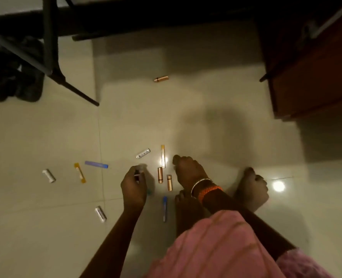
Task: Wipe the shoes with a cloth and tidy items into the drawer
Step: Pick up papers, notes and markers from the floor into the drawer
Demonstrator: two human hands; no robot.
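Left hand (134, 184) pinches a small tube; right hand (188, 171), fingers curled, grip unclear, is nearer the two copper tubes (160, 175) lying lengthwise just left of it, frame centre.

Glossy tiled floor (46, 137), wooden cabinet (316, 77)

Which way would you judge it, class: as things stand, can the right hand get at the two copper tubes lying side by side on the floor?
Probably yes: the right hand hangs just beside the two copper tubes, with nothing between.
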